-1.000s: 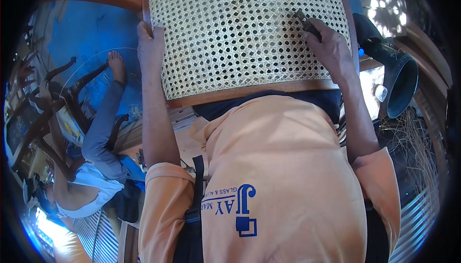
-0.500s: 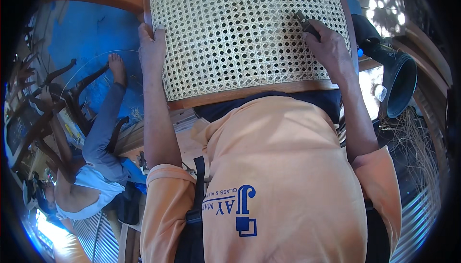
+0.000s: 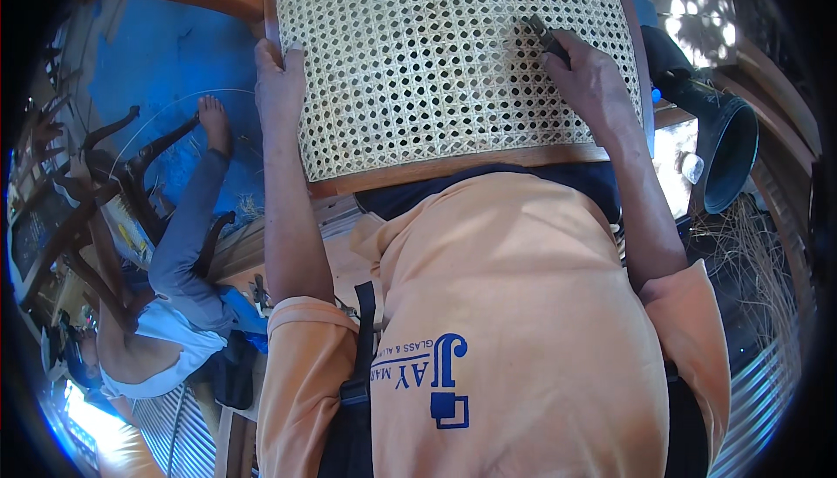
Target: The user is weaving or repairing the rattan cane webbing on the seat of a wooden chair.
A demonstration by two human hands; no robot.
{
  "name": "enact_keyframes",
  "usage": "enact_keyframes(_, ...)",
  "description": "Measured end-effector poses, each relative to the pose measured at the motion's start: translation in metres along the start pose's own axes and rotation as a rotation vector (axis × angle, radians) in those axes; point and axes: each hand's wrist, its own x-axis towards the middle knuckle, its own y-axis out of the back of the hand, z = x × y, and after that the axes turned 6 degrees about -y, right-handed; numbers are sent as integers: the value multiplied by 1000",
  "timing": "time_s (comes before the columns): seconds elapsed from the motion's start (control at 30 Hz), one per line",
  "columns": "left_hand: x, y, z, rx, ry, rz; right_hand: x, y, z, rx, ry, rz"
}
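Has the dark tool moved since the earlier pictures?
Yes, slightly: the dark tool in the right hand has shifted left over the cane panel, away from the panel's right edge.

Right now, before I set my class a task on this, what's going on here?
A person in an orange shirt has a woven cane panel in a wooden frame before them. Their right hand holds a small dark tool, its tip at the cane; whether it touches is unclear. Their left hand is at the frame's left edge. Off to the left, a co-worker sits beside dark, curved wooden pieces.
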Motion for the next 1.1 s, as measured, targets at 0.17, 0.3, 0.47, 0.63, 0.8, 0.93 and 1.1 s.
enact_keyframes(0.17, 1, -1, 3, 14, 25, -9, -1, -2, -4, -28, 76, 26)
enact_keyframes(0.3, 1, -3, -1, 5, 3, 10, 2, -3, -4, -88, 93, 56)
enact_keyframes(0.47, -1, -2, 0, 13, -1, 23, 1, -2, 1, 195, 45, 39)
enact_keyframes(0.63, 1, -3, 0, -57, 14, 5, 2, 6, 13, 377, -190, -86)
enact_keyframes(0.8, 4, -5, 2, 74, 25, 11, 14, -6, 24, 661, -176, -73)
enact_keyframes(0.93, 2, -3, 10, 238, 38, -6, 18, -6, 27, 634, -121, -34)
enact_keyframes(1.1, 0, -19, 8, 457, -164, 92, 21, -6, 37, 748, -154, -55)
